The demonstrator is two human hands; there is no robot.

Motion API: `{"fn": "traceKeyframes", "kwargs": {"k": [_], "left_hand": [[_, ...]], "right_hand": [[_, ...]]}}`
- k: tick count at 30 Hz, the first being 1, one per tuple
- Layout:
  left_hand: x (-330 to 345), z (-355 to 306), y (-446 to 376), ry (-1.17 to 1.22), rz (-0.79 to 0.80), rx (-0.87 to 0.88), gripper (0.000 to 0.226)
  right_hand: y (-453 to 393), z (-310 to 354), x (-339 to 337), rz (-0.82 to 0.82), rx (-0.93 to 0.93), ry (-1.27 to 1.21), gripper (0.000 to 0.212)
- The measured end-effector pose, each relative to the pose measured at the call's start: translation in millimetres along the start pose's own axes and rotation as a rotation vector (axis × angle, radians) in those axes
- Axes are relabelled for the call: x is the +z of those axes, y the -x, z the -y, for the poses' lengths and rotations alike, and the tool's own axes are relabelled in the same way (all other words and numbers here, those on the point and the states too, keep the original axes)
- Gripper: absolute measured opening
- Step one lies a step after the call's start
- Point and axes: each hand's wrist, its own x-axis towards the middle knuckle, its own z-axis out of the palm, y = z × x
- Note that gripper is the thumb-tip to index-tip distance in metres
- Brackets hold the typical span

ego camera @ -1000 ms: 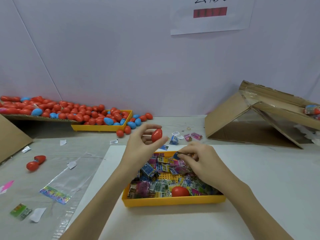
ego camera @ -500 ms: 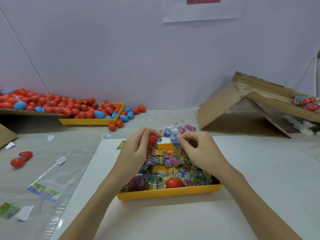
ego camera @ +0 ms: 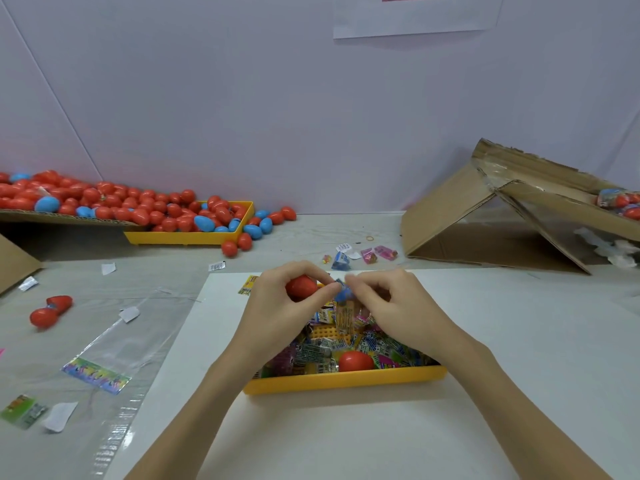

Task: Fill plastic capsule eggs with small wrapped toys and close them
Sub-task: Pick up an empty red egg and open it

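My left hand (ego camera: 280,306) grips a red capsule egg (ego camera: 300,287) above the far end of a yellow tray (ego camera: 346,382). My right hand (ego camera: 388,303) pinches a small blue wrapped toy (ego camera: 343,292) right beside the egg, fingertips of both hands almost touching. The tray holds several wrapped toys (ego camera: 322,351) and another red egg (ego camera: 355,361) near its front wall. Whether the held egg is open cannot be seen behind my fingers.
A second yellow tray (ego camera: 194,237) and cardboard sheet at the back left hold many red and blue eggs. An opened red egg (ego camera: 50,310) lies left. Loose wrapped toys (ego camera: 360,254) lie behind my hands. A tipped cardboard box (ego camera: 485,220) stands at right. Plastic bags (ego camera: 104,358) lie front left.
My left hand brought the red egg down from the air toward the tray. My right hand lifted a blue wrapped toy out of the pile and moved it up to the egg.
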Motion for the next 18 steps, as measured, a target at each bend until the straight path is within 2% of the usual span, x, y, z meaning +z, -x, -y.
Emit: {"fn": "traceKeyframes", "kwargs": {"k": [2,5,8,10,14,16,18], "left_hand": [[-0.6,-0.2,0.4,0.029,-0.024,-0.047,0.007],[-0.6,-1.5,1.4,0.093,-0.065,-0.108,0.006],[-0.3,-0.8,-0.2,0.123,-0.067,-0.135,0.005],[0.3,-1.0,0.1,0.14,-0.038,-0.153,0.003],[-0.9,0.3,-0.1,0.189,0.0,-0.198,0.01],[-1.7,-0.4,-2.8,0.304,0.087,-0.256,0.023],[-1.4,-1.6,-5.6,0.527,0.158,-0.311,0.029]], "right_hand": [[-0.8,1.4,-0.5,-0.081,0.044,-0.066,0.047],[-2.3,3.6,-5.2,-0.162,0.04,-0.172,0.036],[-1.8,5.1,-5.4,-0.084,0.023,-0.226,0.02],[-1.0,6.0,-1.9,-0.045,0.042,-0.261,0.017],[-0.3,5.1,2.2,-0.066,0.102,-0.368,0.012],[-0.4,4.5,1.3,-0.112,0.12,-0.387,0.009],[-1.0,4.1,0.0,-0.169,0.132,-0.419,0.01]]}}
